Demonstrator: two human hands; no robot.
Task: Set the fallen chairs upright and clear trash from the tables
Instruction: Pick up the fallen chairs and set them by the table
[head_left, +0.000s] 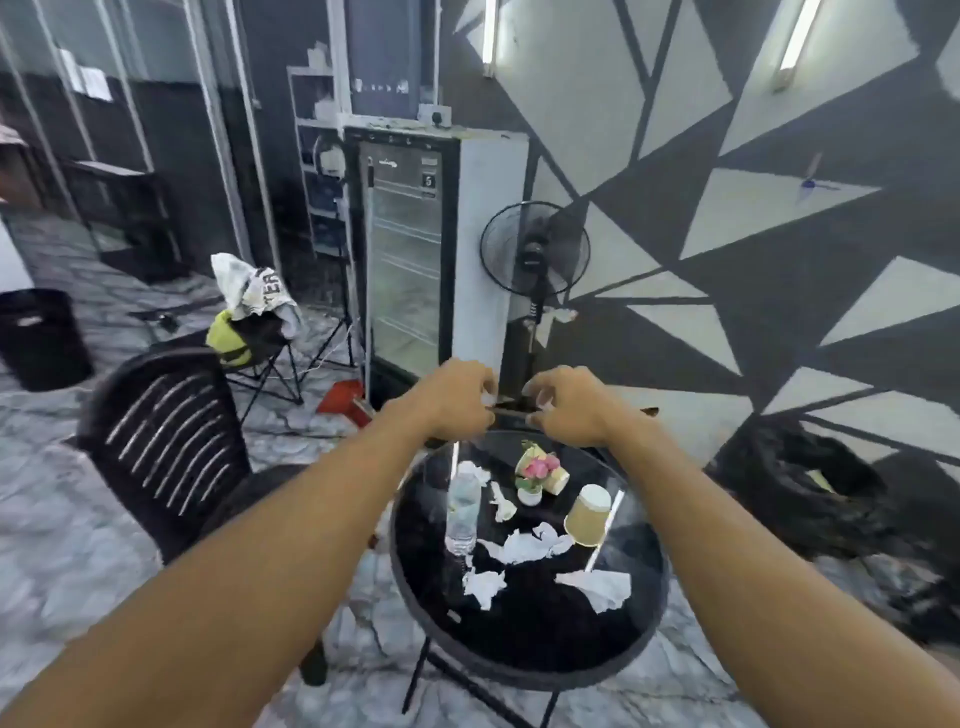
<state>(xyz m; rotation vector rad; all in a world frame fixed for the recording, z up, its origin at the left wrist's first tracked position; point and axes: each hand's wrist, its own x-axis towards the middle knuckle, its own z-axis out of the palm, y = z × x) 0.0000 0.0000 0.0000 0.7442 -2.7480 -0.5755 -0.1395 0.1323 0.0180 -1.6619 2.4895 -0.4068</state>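
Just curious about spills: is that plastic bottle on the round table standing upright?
No, the plastic bottle lies on its side on the round table.

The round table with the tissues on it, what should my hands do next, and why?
Probably lower the right hand to the crumpled tissue beside the tipped paper cup. Both hands hover beyond the round table, and several tissues, the cup and a plastic bottle lie uncollected.
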